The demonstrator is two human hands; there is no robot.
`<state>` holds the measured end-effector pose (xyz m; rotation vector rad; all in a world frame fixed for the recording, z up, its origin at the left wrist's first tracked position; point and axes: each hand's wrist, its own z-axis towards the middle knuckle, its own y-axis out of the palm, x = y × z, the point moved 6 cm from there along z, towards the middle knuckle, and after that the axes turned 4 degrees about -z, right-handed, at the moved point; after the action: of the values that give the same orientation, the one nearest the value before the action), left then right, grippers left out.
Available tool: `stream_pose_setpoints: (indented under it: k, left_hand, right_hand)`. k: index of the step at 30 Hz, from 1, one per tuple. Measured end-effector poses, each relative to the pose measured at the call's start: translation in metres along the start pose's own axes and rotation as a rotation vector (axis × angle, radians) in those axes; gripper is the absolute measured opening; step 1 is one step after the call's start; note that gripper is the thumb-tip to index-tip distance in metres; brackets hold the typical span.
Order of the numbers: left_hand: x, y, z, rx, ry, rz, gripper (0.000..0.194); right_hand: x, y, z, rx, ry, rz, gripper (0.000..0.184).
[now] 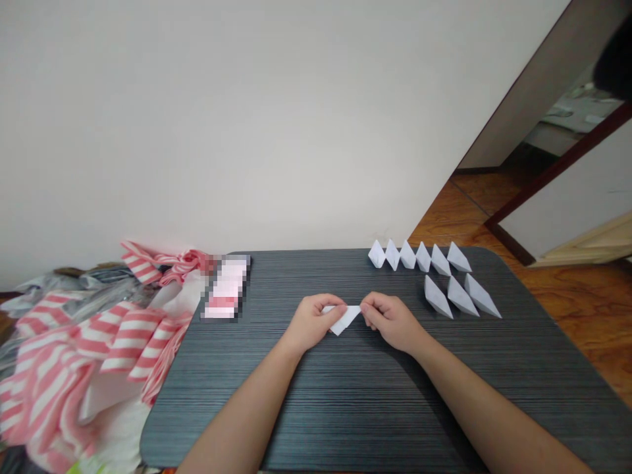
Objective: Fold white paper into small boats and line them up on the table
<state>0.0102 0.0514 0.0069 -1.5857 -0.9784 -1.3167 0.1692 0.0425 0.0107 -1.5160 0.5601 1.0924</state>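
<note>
Head: fingers point(340, 307) pinching folded paper point(344, 319)

The folded paper point(344, 318) pinched between the fingers of the left hand point(312, 322) and the right hand point(390, 319) is plain white. Under the fingers, the table point(345, 395) is dark grey with fine paler horizontal streaks. Beyond the right fingers and to their right, the finished paper pieces point(447, 280) look white with a bluish-grey cast. Well left of the left fingers, the cloth point(83, 355) shows pink-red and white stripes.
</note>
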Motion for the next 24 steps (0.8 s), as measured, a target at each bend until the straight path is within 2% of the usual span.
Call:
stream_pose_setpoints:
  k: [3, 10, 17, 24]
  left_hand:
    - [0.004, 0.0, -0.001, 0.007, 0.03, 0.106, 0.026]
    - [0.006, -0.001, -0.001, 0.009, 0.04, 0.124, 0.026]
    - [-0.007, -0.001, 0.001, 0.014, -0.044, -0.078, 0.029]
    - [-0.012, -0.002, 0.003, 0.01, -0.033, -0.088, 0.03]
  right_hand:
    - [-0.005, 0.001, 0.0, 0.002, -0.027, -0.042, 0.024]
    - [-0.006, 0.0, 0.0, 0.016, -0.032, -0.058, 0.023]
    - [-0.002, -0.003, 0.001, 0.047, -0.011, -0.03, 0.022]
    - [0.001, -0.002, 0.001, 0.059, 0.003, -0.001, 0.022]
